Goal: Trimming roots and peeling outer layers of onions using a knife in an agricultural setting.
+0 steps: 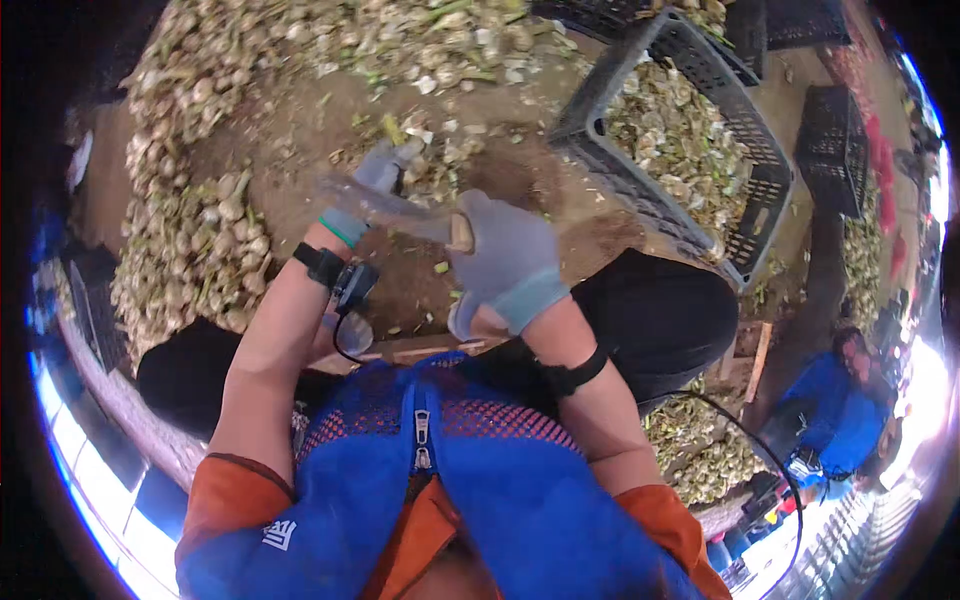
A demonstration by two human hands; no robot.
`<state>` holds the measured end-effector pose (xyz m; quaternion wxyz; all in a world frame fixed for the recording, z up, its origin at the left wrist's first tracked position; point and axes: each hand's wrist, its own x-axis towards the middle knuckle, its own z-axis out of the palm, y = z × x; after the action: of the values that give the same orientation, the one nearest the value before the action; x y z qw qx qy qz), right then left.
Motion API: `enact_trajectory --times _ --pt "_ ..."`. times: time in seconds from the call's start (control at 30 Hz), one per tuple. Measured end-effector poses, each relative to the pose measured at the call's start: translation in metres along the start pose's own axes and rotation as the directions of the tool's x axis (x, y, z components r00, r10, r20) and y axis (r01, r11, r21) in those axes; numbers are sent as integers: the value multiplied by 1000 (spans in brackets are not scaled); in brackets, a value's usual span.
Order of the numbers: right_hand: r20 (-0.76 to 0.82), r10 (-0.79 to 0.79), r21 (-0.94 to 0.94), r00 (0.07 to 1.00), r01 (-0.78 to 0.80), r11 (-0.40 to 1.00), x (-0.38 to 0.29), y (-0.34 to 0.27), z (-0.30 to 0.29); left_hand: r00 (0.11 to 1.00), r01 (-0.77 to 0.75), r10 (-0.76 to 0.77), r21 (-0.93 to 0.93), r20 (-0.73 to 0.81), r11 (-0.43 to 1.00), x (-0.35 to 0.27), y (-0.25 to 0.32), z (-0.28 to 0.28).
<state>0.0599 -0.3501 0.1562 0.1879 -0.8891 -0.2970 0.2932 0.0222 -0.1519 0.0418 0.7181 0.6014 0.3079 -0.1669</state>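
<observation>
My right hand (514, 244), in a grey glove with a pale green cuff, is closed on the wooden handle (460, 232) of a knife. The knife's broad blade (390, 206) is blurred and points left, crossing over my left wrist area. My left hand (381, 166), in a similar glove, is beyond the blade, low over the soil. A yellow-green stem piece (392, 129) shows at its fingertips; whether the hand grips it is unclear. Loose garlic skins and trimmings (431, 169) lie just right of that hand. Garlic bulbs (217, 240) with stems are heaped to the left.
A black plastic crate (652, 176) stands tilted at right, with garlic trimmings (675, 127) inside its frame. More garlic (450, 37) lies along the far side. Another black crate (832, 150) is farther right. A person in blue (840, 412) sits at lower right. A cable crosses near my right arm.
</observation>
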Motion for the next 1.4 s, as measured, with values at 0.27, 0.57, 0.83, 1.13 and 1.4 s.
enact_trajectory --times 0.27,0.57,0.83,1.13,1.4 --pt "-3 -172 -130 985 171 977 -3 -20 23 812 -476 563 732 153 488 -126 -12 -13" --pt "-24 -160 -34 987 159 987 23 12 38 690 -424 723 833 43 355 -170 10 -11" --pt "-133 -446 596 885 431 677 -1 -32 51 906 -295 386 915 176 275 -176 29 4" --pt "21 -87 972 996 0 235 -27 -24 44 763 -636 647 185 0 749 -200 38 23" --pt "-415 -602 549 682 716 432 -21 -15 62 817 -577 576 -12 -32 817 -203 30 15"
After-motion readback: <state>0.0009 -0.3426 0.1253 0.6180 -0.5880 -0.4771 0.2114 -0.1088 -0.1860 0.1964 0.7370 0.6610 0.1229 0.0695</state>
